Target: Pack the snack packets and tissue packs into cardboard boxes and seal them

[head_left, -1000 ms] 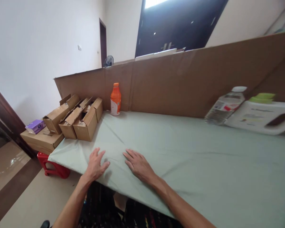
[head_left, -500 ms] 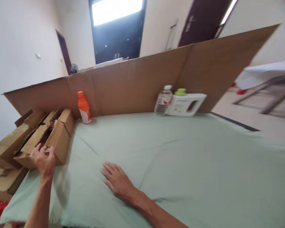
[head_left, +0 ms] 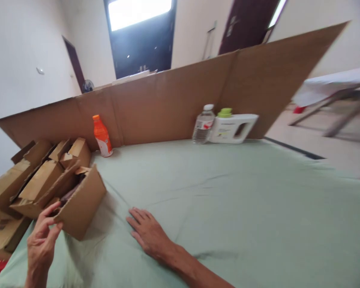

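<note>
An open cardboard box [head_left: 83,204] sits tilted near the table's front left corner. The left hand [head_left: 42,242] pinches its near corner between fingers and thumb. The right hand [head_left: 150,234] lies flat and spread on the green cloth [head_left: 228,200], just beside the box. More boxes [head_left: 33,180] crowd the left edge. An orange bottle [head_left: 102,136], a water bottle [head_left: 203,125] and a white jug [head_left: 232,128] stand along the back edge against the cardboard wall [head_left: 168,104].

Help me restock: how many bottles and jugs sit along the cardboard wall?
3: an orange bottle at the left, a clear water bottle further right, a white green-capped jug beside it. Boxes may hide more.
</note>
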Available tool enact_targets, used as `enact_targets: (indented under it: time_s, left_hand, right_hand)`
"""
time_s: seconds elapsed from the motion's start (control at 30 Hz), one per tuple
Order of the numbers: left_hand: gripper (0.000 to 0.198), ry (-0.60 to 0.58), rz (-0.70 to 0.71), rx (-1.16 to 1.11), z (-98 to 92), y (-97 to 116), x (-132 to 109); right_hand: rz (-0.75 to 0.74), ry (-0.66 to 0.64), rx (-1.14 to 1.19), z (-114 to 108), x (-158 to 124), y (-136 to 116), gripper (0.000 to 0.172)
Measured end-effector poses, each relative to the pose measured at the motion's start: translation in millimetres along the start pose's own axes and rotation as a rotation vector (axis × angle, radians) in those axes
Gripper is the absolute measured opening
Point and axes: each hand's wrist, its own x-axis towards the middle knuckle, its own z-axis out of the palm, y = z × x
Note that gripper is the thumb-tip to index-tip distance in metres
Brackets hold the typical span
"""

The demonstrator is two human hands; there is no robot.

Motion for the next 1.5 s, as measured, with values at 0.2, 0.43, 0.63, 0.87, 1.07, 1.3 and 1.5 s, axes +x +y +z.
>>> enact_targets:
  time_s: [0.2,0.43,0.63,0.87,1.07,1.3,1.5]
  left_hand:
    - [0.021,-0.088,-0.086,-0.313,-22.0,9.8,-31.3]
    - [0.040,-0.029,-0.178,-0.355,-9.8,7.0,-48.4]
    - [0.021,-0.114,-0.035,-0.333,-13.3,9.3,-61.5]
    - [0.012,-0.198,0.048,-0.391,-8.3,18.0,-67.6]
    - [0.008,-0.192,0.044,-0.421,-4.8,20.8,-67.7]
    - [0.007,-0.193,0.031,-0.418,-2.9,22.2,-66.7]
    - [0.008,-0.188,0.036,-0.412,-2.8,20.9,-67.0]
  right_hand:
    - [-0.087,0.074,-0.060,16.6,-8.4,9.9,0.042]
    - [-0.187,0.182,-0.120,28.5,-15.6,23.6,0.039]
    - [-0.202,0.352,-0.121,36.4,-17.6,23.6,0.036]
    - [-0.228,0.408,-0.092,27.3,-19.4,20.7,0.031]
    - [-0.241,0.379,-0.036,15.7,-17.6,16.8,0.023]
    - [-0.216,0.393,-0.019,16.6,-20.0,15.9,0.025]
    - [-0.231,0.390,-0.016,15.2,-20.2,16.6,0.027]
